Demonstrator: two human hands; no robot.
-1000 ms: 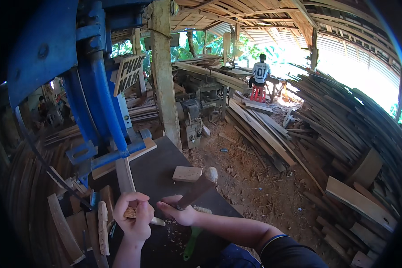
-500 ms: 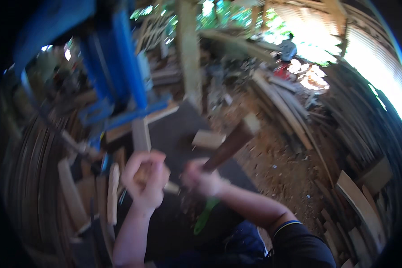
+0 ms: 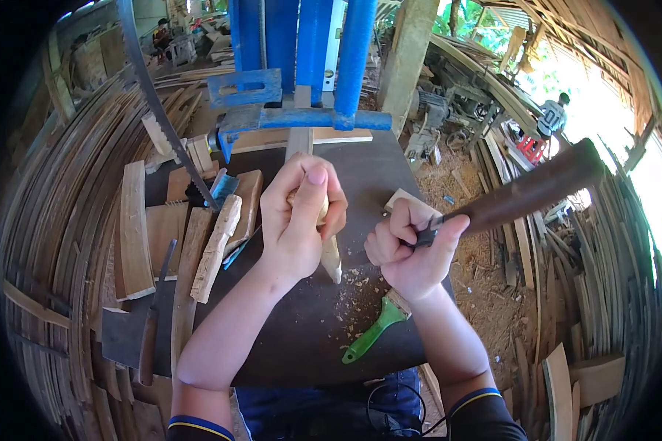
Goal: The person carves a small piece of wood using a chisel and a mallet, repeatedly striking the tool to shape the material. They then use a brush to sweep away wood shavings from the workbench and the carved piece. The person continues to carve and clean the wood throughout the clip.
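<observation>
My left hand (image 3: 305, 209) is closed in a fist around a pale rounded wooden piece (image 3: 322, 211), mostly hidden by the fingers. A narrow wooden strip (image 3: 300, 145) runs from beneath the blue clamp (image 3: 305, 119) toward that hand. Below the fist, a pale pointed wooden end (image 3: 332, 263) shows; I cannot tell whether it belongs to the strip. My right hand (image 3: 412, 250) grips a tool with a thick dark brown wooden shaft (image 3: 529, 191), raised up and to the right. Dark metal shows at its grip. Beside that wrist, a green-handled brush (image 3: 379, 327) lies among wood shavings (image 3: 354, 290).
Left on the dark tabletop (image 3: 287, 345) lie a carved wood piece (image 3: 217, 246), a blue brush (image 3: 221, 188) and a long brown-handled tool (image 3: 149, 334). A toothed metal bar (image 3: 158, 110) rises there. Stacked boards (image 3: 603, 279) flank the table. A person (image 3: 553, 116) sits far right.
The view has turned left and steadied, so the clamp appears nearer the middle. My right hand now stands farther from the left, its tool tilted more to the right. Both hands keep their grip.
</observation>
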